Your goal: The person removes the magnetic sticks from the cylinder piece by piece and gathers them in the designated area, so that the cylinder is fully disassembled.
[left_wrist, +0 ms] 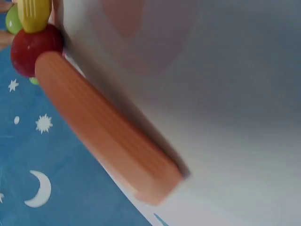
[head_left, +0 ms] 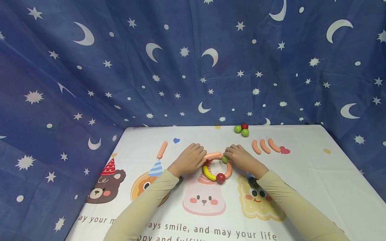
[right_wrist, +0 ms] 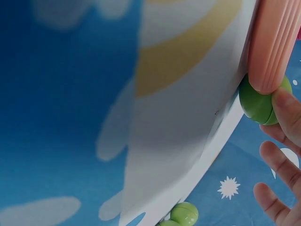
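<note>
- My right hand (head_left: 241,156) pinches the green ball (right_wrist: 256,104); my left hand (head_left: 191,157) grips the pink stick's (head_left: 213,155) end.
- Both pieces sit on the ring's (head_left: 208,172) far side.
- Uneven pressure there could spring another joint (likeliest at the red ball (head_left: 220,178), opposite), opening the ring.

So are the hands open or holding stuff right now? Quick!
Left hand: can't tell; it's next to an orange stick, but the grip is hidden.
Right hand: closed, pinching a green ball.
</note>
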